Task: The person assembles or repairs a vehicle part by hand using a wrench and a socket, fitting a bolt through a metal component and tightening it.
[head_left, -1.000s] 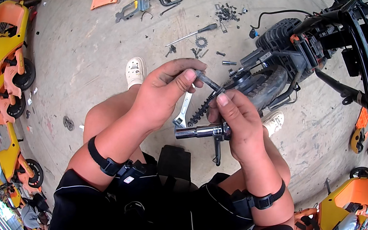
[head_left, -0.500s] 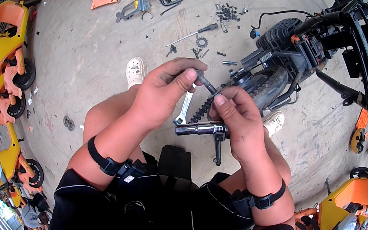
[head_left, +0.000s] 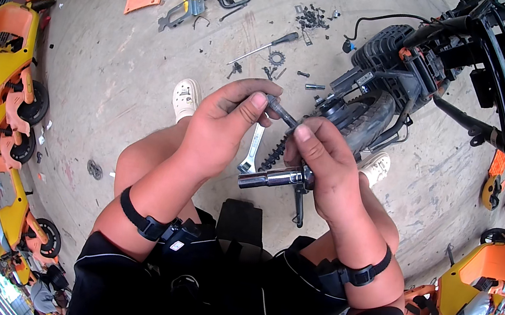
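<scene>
My left hand (head_left: 220,132) is closed, pinching one end of a greasy metal bolt (head_left: 282,113) between thumb and fingertips. My right hand (head_left: 330,170) pinches the bolt's other end, while a chrome socket tool (head_left: 265,180) with a dark handle sits in its lower fingers, pointing left. An adjustable wrench (head_left: 253,151) shows below and behind the bolt, partly hidden by my left hand. Just beyond my hands are a black coil-spring shock (head_left: 274,156) and the rear wheel (head_left: 373,121) of a dismantled black two-wheeler frame (head_left: 465,73).
A screwdriver (head_left: 260,49), sprocket (head_left: 276,58), loose bolts (head_left: 316,18) and a short socket (head_left: 314,87) lie on the concrete floor (head_left: 101,65). Dismantled parts (head_left: 188,0) are farther forward. Several orange-yellow vehicles (head_left: 5,56) line both sides. My white shoes (head_left: 187,96) flank the work area.
My right thumb and fingers have shifted slightly left along the bolt, and the socket tool has moved a little with that hand. My left hand is almost unchanged.
</scene>
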Motion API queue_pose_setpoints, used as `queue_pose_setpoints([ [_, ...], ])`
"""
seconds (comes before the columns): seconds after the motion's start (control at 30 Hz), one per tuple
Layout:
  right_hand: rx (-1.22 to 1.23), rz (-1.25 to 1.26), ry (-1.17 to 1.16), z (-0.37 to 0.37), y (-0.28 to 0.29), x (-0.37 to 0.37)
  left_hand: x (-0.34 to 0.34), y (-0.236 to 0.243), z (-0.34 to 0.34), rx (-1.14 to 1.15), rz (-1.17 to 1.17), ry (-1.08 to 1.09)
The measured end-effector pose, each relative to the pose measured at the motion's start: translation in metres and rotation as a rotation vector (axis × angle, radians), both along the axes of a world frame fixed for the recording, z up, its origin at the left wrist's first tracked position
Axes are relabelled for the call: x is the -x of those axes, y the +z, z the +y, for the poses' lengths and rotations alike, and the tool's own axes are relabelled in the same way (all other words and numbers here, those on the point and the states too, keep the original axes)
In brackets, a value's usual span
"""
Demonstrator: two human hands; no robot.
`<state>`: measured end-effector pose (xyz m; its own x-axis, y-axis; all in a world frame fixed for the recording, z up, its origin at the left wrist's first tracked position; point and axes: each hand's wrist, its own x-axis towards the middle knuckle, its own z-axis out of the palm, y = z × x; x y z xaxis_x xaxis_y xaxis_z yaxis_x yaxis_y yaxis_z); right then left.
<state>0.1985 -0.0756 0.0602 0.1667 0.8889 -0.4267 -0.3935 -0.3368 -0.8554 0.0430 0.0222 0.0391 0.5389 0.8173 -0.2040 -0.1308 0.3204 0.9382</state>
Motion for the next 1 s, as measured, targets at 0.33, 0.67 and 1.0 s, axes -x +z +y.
queue_pose_setpoints([
  [0.33, -0.029, 0.049, 0.069, -0.003, -0.009, -0.004, 0.005, 0.002, -0.002, -0.1, 0.055, -0.024],
  [0.67, -0.014, -0.006, 0.108, -0.004, -0.007, 0.004, 0.011, -0.001, -0.002, -0.08, 0.034, -0.037],
  [1.0, -0.002, 0.053, 0.089, -0.004, -0.011, 0.004, 0.008, 0.003, -0.004, -0.076, 0.064, -0.037],
])
